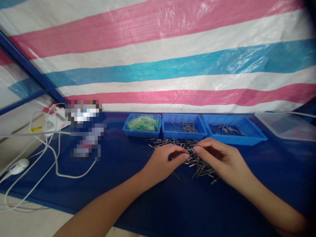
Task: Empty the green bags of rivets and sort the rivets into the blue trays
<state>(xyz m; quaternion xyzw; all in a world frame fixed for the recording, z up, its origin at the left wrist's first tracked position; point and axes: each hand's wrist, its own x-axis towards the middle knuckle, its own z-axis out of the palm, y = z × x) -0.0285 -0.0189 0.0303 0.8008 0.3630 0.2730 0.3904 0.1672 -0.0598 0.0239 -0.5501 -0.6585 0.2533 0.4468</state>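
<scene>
Over a loose pile of thin metal pieces that look like blind rivets (203, 169), my two hands come close together. My left hand (166, 161) is closed in a pinch, thumb against forefinger, at the middle of the pile. Just to its right, my right hand (223, 159) also pinches with thumb and forefinger. Anything between the fingertips is too small to tell from the grey pieces behind. Beyond the pile stand a blue bin with similar pieces (182, 135) and a larger blue bin (255, 134), also with some inside.
A third blue bin (142, 133) at the left holds green-tinted plastic packets (143, 123). A clear plastic lid or tray (288, 126) lies at the right. White cables (58, 164) loop over the left of the blue table (172, 210). A striped sheet (158, 69) hangs behind.
</scene>
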